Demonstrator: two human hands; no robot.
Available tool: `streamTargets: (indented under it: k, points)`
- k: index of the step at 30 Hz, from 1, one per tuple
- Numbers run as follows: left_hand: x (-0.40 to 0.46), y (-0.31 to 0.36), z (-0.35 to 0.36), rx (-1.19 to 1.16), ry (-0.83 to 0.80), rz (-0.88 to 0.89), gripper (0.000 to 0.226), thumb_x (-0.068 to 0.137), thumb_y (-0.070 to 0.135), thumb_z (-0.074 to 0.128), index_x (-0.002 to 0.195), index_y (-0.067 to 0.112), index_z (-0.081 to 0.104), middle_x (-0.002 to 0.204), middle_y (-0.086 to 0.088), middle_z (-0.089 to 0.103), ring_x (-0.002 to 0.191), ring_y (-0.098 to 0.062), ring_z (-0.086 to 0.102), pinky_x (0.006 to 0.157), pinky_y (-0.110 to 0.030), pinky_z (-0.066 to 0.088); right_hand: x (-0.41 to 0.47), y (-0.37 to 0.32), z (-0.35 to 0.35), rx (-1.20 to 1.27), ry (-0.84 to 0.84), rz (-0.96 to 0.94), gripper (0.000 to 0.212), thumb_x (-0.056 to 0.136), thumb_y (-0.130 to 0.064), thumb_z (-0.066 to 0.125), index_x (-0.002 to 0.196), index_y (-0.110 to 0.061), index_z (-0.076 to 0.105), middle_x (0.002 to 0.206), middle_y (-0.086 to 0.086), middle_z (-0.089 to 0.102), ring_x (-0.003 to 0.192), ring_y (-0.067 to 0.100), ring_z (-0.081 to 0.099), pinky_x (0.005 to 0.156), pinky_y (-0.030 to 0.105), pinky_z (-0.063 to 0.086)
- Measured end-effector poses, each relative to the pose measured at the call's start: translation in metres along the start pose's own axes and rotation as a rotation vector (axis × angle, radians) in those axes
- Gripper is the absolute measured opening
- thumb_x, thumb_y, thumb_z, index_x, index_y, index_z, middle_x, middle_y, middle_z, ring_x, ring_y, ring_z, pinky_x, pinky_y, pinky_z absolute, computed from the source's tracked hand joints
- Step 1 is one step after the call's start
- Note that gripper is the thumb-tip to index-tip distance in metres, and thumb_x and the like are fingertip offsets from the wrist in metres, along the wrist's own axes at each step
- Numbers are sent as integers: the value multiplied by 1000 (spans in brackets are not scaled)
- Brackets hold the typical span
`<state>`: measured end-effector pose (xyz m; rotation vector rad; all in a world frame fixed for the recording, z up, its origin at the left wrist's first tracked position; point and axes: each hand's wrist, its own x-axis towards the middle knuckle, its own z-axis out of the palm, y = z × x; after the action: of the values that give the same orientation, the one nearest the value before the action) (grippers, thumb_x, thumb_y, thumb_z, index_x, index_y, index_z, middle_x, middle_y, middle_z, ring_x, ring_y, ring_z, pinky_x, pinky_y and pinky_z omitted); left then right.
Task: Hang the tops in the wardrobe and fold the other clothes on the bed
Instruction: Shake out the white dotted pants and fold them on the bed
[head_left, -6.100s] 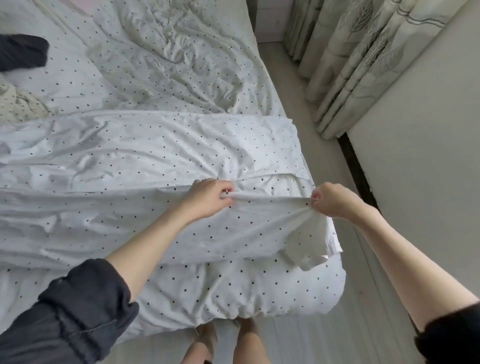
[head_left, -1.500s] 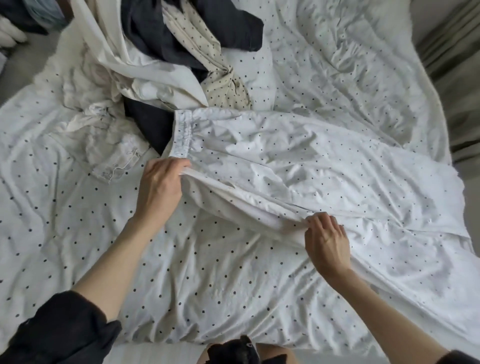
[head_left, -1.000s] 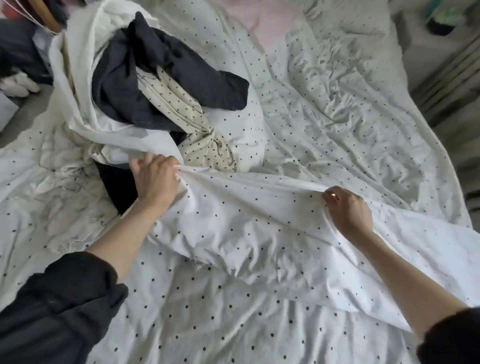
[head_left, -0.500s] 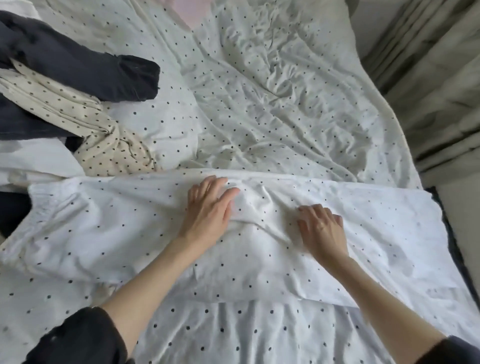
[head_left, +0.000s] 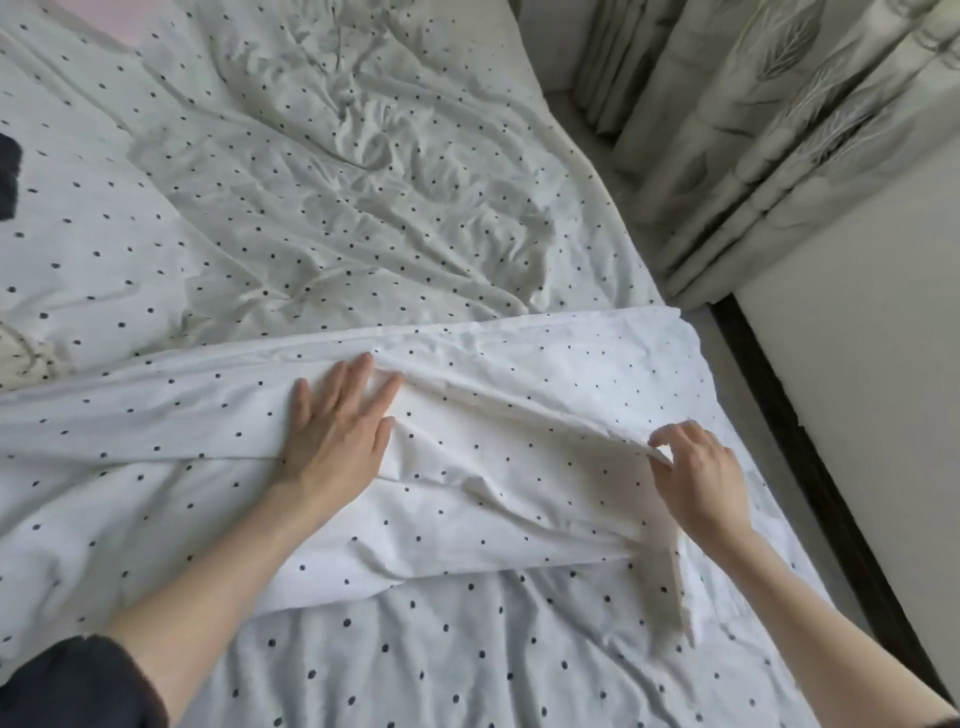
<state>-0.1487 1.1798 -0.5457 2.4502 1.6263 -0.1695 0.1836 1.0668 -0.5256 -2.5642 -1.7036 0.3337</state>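
Observation:
A white garment with small black dots (head_left: 519, 493) lies folded lengthwise across the dotted bed sheet (head_left: 363, 208), reaching to the bed's right edge. My left hand (head_left: 337, 431) lies flat on the garment's middle with fingers spread and straight, pressing the cloth down. My right hand (head_left: 696, 478) is near the garment's right end, thumb and fingertips pinching a raised fold of the cloth. Both forearms come in from the bottom in dark rolled-up sleeves.
A dark garment (head_left: 8, 176) and a cream dotted one (head_left: 21, 358) peek in at the left edge. Curtains (head_left: 753, 130) hang at the top right. A wall with a dark skirting (head_left: 810, 467) runs close along the bed's right side.
The view has swung right, so the clothes pile has nearly left the frame. My left hand has flattened on the garment; my right hand has slid right and pinched up a fold.

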Motion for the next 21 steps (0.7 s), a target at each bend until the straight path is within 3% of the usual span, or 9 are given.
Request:
streamTargets:
  k: [3,6,9,12,15,17,19,21]
  points:
    - [13,14,-4,-40,96,42,42,95,22,49,138,22,48,147,-10,39,137,-28,33,107,-60,16,32,23,-4,-119,-49,76,16,93,-18,54,97,-6,65,100,10,63,94,31,56,76,36,36]
    - [34,23,-10,-81,206,67,29,83,8,68,112,12,68,103,-13,64,101,-32,60,98,-60,30,68,32,-8,-196,-47,87,13,90,-10,51,94,-8,63,96,8,63,90,30,54,72,34,31]
    - [52,27,-13,-65,189,113,7,77,7,74,83,9,71,78,-10,62,79,-32,60,80,-46,38,99,36,-7,-221,-58,109,22,76,6,46,89,-7,59,90,9,63,80,29,52,72,33,32]
    - [67,26,-11,-77,156,65,2,85,11,67,84,9,67,80,-9,63,82,-32,59,76,-42,34,125,36,-1,-104,-146,74,29,80,1,42,100,-14,58,87,3,61,78,25,47,75,33,33]
    - [73,23,-7,-115,168,-15,5,89,12,61,88,8,64,83,-8,66,84,-32,60,75,-41,32,131,43,8,31,-447,98,35,87,-15,40,116,-28,54,104,-1,61,99,23,52,90,36,38]
    - [75,23,-4,-149,182,-30,4,88,10,62,86,7,64,82,-10,67,82,-33,61,73,-42,34,126,55,16,-55,-617,121,33,89,-22,43,119,-30,51,116,-3,60,110,22,51,96,38,34]
    - [74,23,0,-123,216,-20,7,85,12,67,82,7,64,76,-11,66,76,-34,62,70,-42,36,119,70,22,-179,-644,128,27,92,-27,44,118,-27,52,113,-4,59,104,21,50,93,38,30]
    - [70,23,1,-60,254,-16,15,84,19,70,78,7,63,70,-12,65,70,-34,62,67,-42,37,117,79,24,-248,-560,120,22,95,-27,43,112,-24,57,100,-2,60,93,21,51,85,35,27]
